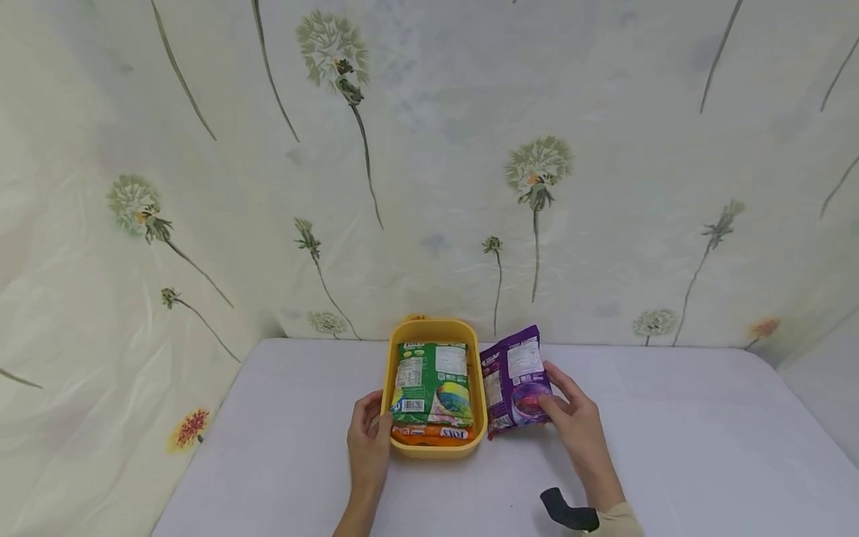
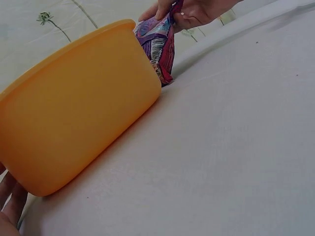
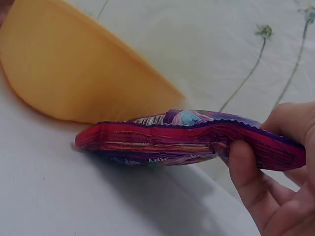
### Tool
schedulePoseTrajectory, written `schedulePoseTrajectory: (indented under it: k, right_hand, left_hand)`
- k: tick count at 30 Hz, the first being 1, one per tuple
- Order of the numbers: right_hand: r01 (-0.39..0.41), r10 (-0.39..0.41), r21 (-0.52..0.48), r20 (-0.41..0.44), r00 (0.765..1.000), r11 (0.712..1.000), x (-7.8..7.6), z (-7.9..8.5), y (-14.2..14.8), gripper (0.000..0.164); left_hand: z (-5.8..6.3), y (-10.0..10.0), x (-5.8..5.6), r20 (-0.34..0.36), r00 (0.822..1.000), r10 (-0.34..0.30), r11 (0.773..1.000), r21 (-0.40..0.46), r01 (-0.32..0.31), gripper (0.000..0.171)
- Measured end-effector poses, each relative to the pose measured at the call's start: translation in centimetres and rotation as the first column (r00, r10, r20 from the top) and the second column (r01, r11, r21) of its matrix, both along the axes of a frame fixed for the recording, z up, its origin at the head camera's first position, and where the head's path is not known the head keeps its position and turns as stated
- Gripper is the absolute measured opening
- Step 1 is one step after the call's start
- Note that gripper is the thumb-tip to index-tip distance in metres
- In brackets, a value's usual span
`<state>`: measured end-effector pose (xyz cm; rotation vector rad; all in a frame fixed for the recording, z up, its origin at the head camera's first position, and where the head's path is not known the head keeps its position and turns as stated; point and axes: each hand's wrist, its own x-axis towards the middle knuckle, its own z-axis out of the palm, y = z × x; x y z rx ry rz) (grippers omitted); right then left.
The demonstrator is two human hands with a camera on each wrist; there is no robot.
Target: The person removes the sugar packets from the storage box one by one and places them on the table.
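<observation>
A yellow plastic tub [image 1: 436, 452] stands on the white table, with a green packet [image 1: 429, 380] lying over an orange packet [image 1: 432, 435] inside it. My left hand [image 1: 369, 440] holds the tub's left side, its thumb at the rim. In the left wrist view, fingers [image 2: 15, 204] lie against the outer wall. To the right of the tub, my right hand [image 1: 577, 421] pinches a purple packet [image 1: 517, 380] by its right edge, thumb on the printed face. The packet is tilted on edge, its lower end close to the table beside the tub in the right wrist view.
A pale curtain with printed dandelions [image 1: 537, 171] hangs behind the back edge of the table [image 1: 671, 440]. A black curved piece [image 1: 567, 511] shows by the right wrist, next to a beige sleeve [image 1: 617, 522].
</observation>
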<state>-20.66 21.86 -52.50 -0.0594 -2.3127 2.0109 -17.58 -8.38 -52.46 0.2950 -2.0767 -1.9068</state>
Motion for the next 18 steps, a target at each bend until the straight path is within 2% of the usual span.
schedulePoseTrajectory:
  k: [3,6,11,13,18]
  right_hand:
    - [0.018,-0.017,0.067,-0.012,1.0,0.998,0.0,-0.1,0.0,0.054]
    - [0.04,-0.032,0.178,-0.049,0.998,0.983,0.0,-0.4,-0.1,0.053]
    - [0.106,-0.067,0.397,-0.112,0.992,0.912,0.1,-1.0,-0.4,0.053]
    - [0.126,-0.08,0.444,-0.122,0.989,0.887,0.1,-1.1,-0.4,0.053]
    - [0.147,-0.099,0.493,-0.122,0.988,0.857,0.1,-1.4,-0.4,0.05]
  left_hand:
    - [-0.1,-0.1,-0.1,0.006,1.0,-0.001,1.0,0.005,0.001,0.035]
    - [-0.1,-0.1,-0.2,0.011,1.0,-0.001,1.0,0.008,0.001,0.034]
    - [-0.1,-0.2,-0.1,0.023,1.0,-0.005,1.0,0.005,0.005,0.034]
    - [-0.1,-0.2,-0.1,0.024,1.0,-0.009,1.0,0.004,0.009,0.034]
    - [0.0,-0.1,-0.1,0.026,1.0,-0.012,1.0,0.007,0.012,0.034]
